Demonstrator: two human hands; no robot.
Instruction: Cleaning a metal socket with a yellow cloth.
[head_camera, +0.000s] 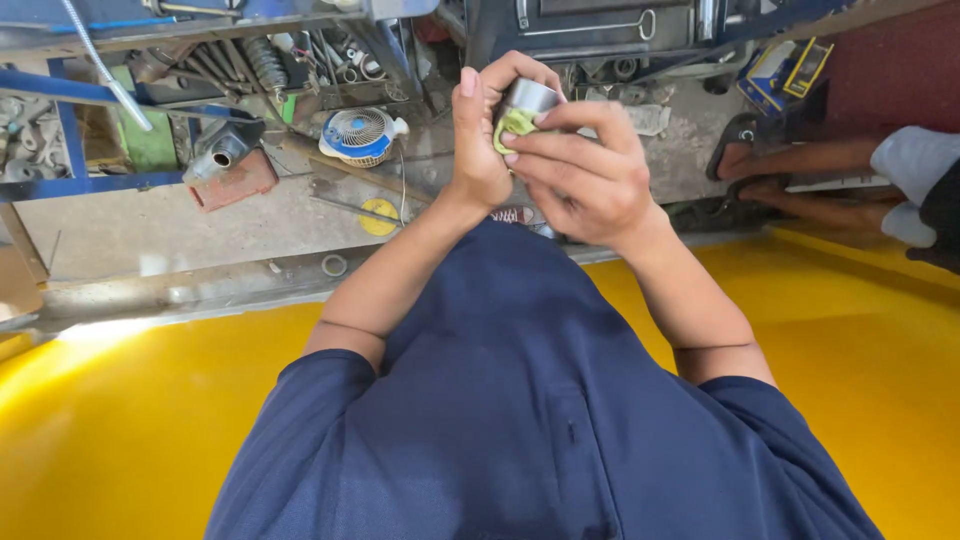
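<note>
My left hand (483, 135) is wrapped around a short shiny metal cylinder (531, 96), held up in front of my navy shirt. My right hand (583, 175) presses a small yellow-green cloth (514, 124) against the cylinder's side with its fingertips. The two hands touch around the part. Fingers and cloth hide most of the cylinder; only its upper rim shows.
On the concrete floor beyond lie a small blue-and-white fan (360, 134), a red block with a metal tube (230, 172), a yellow disc (379, 216) and scattered metal parts. A blue metal frame (70, 140) stands at the left. Another person's sandalled feet (775, 165) are at the right. A glossy yellow surface (130, 430) spreads below.
</note>
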